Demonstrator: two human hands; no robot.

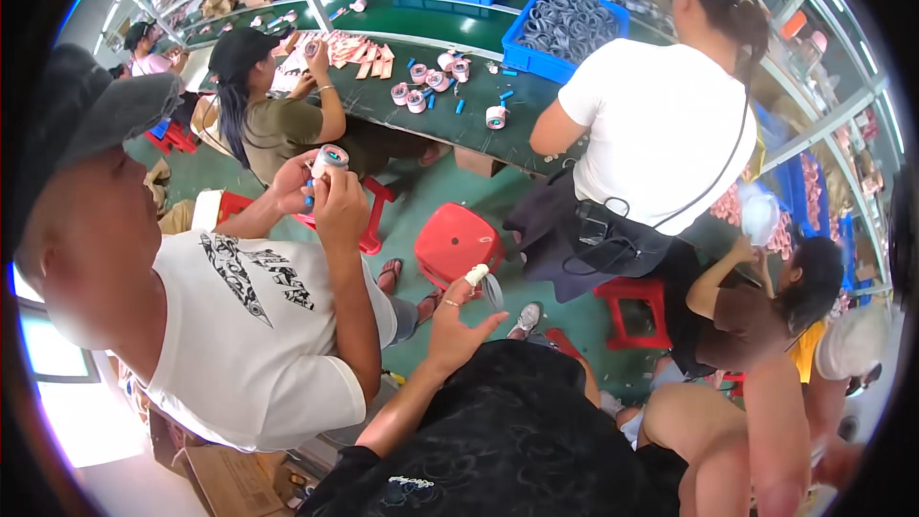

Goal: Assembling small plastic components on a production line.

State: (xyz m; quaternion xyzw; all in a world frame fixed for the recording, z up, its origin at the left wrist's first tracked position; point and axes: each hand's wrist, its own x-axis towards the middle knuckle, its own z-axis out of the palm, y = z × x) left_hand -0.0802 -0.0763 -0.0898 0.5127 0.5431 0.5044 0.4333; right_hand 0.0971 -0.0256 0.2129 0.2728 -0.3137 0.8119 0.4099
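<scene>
My left hand (458, 327) reaches up from my black sleeve at lower middle. Its fingers are curled around a thin grey ring (493, 293), seen nearly edge-on by the thumb. A white wrap (476, 275) covers one fingertip. At lower right a bare arm, very close and blurred, seems to be mine; the fingers of my right hand (787, 488) are smeared there, and anything they hold is hidden. To my left, a co-worker in a white shirt lifts a round pink-and-white part (331, 159) and a small blue piece (309, 193) in both hands.
A red stool (458, 244) stands ahead, another (636, 314) to its right. Beyond runs a green workbench (369, 103) with several round pink parts (416, 98) and a blue bin (532, 61) of grey rings. Co-workers are on both sides. A cardboard box (230, 483) sits at lower left.
</scene>
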